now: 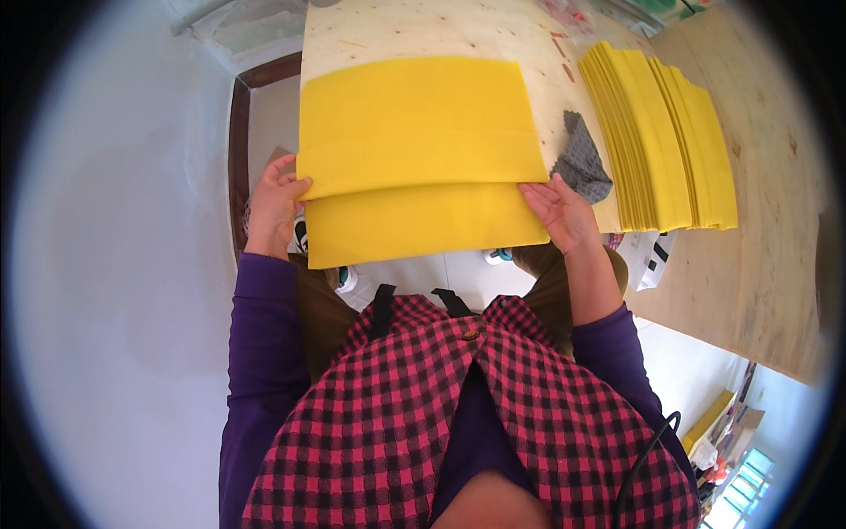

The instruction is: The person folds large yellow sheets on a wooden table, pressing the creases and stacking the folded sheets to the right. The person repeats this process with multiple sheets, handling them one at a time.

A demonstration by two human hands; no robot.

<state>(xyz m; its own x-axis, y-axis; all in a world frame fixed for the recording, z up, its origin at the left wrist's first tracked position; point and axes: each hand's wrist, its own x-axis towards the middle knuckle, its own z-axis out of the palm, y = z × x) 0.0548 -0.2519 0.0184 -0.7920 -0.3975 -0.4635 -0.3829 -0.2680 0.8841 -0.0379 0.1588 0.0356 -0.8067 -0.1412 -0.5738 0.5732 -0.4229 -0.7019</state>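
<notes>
A yellow cloth point(419, 123) lies spread on the wooden table in front of me. A fold runs across it, and its lower flap hangs past the table's near edge. My left hand point(278, 204) pinches the cloth at the left end of the fold, thumb on top and fingers partly hidden. At the fold's right end my right hand point(561, 212) has its palm turned up, with the cloth's edge between thumb and fingers. Beside the right hand lies a crumpled grey textured cloth point(582, 159).
Folded yellow cloths point(648, 141) are lined up in a row on the right. The bare plywood tabletop point(397, 31) shows beyond the cloth. A white wall point(123, 264) stands close on my left. Below the right table edge is a white bag point(650, 260).
</notes>
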